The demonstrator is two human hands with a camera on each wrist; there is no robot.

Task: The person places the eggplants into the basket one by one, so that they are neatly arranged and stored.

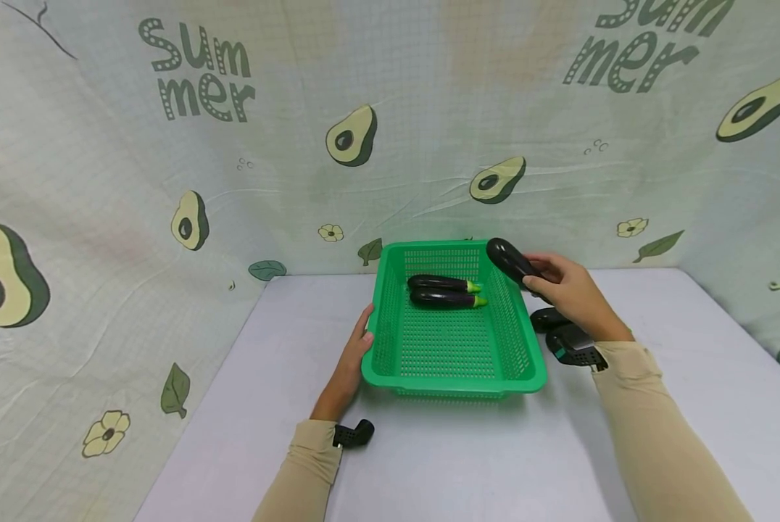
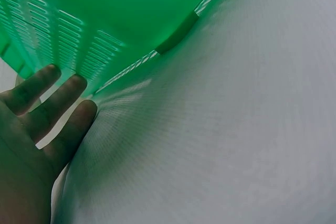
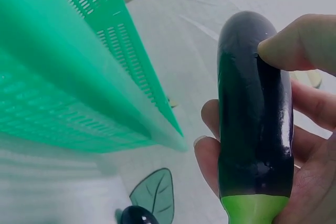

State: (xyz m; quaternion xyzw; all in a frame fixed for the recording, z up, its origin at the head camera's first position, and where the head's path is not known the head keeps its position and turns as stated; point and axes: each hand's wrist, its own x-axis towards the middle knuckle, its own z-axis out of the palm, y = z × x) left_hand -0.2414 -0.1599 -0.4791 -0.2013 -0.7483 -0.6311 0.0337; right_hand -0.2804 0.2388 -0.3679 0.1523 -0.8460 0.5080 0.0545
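Note:
A green plastic basket (image 1: pixel 451 388) stands on the table, with two dark purple eggplants (image 1: pixel 442 298) lying side by side in its far left part. My right hand (image 1: pixel 569 293) grips another eggplant (image 1: pixel 510 261) above the basket's right rim. In the right wrist view, thumb and fingers wrap around this eggplant (image 3: pixel 254 114), its green stem end toward the bottom. My left hand (image 1: pixel 349 366) is at the basket's left side. Its fingers (image 2: pixel 65 98) lie fairly straight against the slotted wall in the left wrist view.
One more eggplant (image 1: pixel 546 320) lies on the white table (image 1: pixel 657 348) just right of the basket, partly hidden by the right wrist and its camera (image 1: pixel 569 344). Behind the table hangs a cloth (image 1: pixel 422 130) printed with avocados and leaves.

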